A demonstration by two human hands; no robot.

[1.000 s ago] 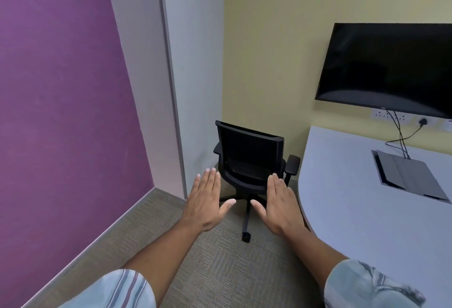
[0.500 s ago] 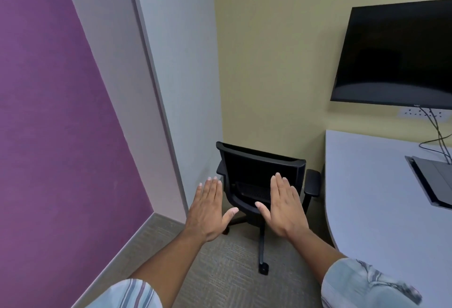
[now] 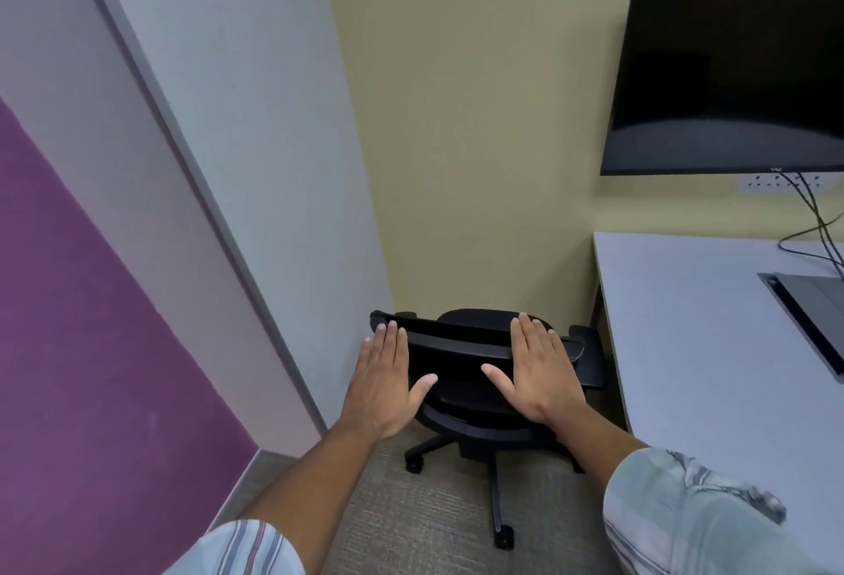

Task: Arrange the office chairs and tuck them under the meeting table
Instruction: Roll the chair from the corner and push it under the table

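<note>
The black office chair (image 3: 475, 373) stood on the carpet (image 3: 411, 524) in the corner where the pale grey wall panel (image 3: 255, 127) met the yellow wall (image 3: 479, 117), just beside the left edge of the meeting table (image 3: 712, 346), not tucked under it. Its backrest faced the person, and its right armrest (image 3: 589, 360) lay close to the table's far-left corner.

A second before, the chair had sat well ahead of both hands, its backrest clear above the fingertips. By this moment the view had closed in and tipped downward, so the chair filled the lower middle and its seat showed over the top rail. The left hand (image 3: 383, 387) lay flat with fingers straight and together, thumb spread, over the left end of the backrest's top rail; the right hand (image 3: 536, 373) matched it over the right end. Both stayed uncurled, gripping nothing, as in the earlier frames. Whether the palms actually touched the backrest could not be told.

The wall-mounted television (image 3: 730, 58) had slid toward the upper right edge and grown larger, with cables (image 3: 817, 227) dropping from it to the table's cable box (image 3: 813, 309). The purple wall (image 3: 91, 369) took up less of the left side than before.
</note>
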